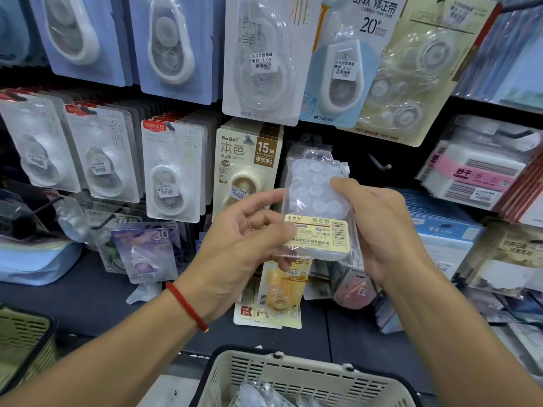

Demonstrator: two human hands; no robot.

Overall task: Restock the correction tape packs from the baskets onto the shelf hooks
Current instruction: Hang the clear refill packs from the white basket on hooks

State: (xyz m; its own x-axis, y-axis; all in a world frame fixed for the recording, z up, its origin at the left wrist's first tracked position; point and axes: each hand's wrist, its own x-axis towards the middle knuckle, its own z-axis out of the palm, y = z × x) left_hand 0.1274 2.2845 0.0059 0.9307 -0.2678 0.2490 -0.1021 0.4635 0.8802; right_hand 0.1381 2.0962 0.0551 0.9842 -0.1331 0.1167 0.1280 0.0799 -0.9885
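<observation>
Nearest you sat the cream basket (308,374) at the bottom edge, with more clear-wrapped packs inside it. Above it you held one correction tape pack (318,210) upright between both hands, its long axis vertical and its hang hole at the top. Your left hand (244,245) pinched the lower left edge, thumb across the yellow label; your right hand (373,227) curled round the right edge, fingertips on the clear front. The label carried "修正带" and a barcode; its smaller print was too fine to read.

The move ahead looked to turn on one thing: the bare hook (380,164) stood just up and to the right of the pack's top, behind it, so your right hand was the nearer one.

Farther back hung the BoBo card (248,168), marked "本色 15M 修正带". Higher still, a card (373,22) read "CORRECTION TAPE 20", and a price sticker (261,61) showed "3.00".
</observation>
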